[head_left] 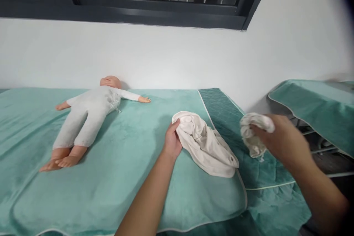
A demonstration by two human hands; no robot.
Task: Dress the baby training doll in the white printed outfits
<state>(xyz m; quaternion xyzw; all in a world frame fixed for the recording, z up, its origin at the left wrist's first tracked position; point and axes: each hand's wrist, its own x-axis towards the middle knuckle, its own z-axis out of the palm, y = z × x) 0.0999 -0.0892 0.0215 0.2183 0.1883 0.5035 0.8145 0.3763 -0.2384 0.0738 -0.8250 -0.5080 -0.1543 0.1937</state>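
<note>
In the middle of the head view my left hand [173, 138] grips one end of a bunched off-white cloth garment [206, 147]. Small dark snaps or buttons show near its far right end. My right hand [282, 138], to the right, is closed on a smaller crumpled off-white cloth [253, 136], which hangs over the darker green cover. The two cloths are apart from each other. On the left a baby doll [91, 110] lies on its back in a white bodysuit, arms spread and feet toward me; neither hand touches it.
A light green blanket [129, 188] with white piping lies over a darker green quilted cover [224, 107]. Another green-covered bed [318, 114] with a metal frame stands at the right. Behind are a white wall [177, 59] and a dark-framed barred window [155, 11].
</note>
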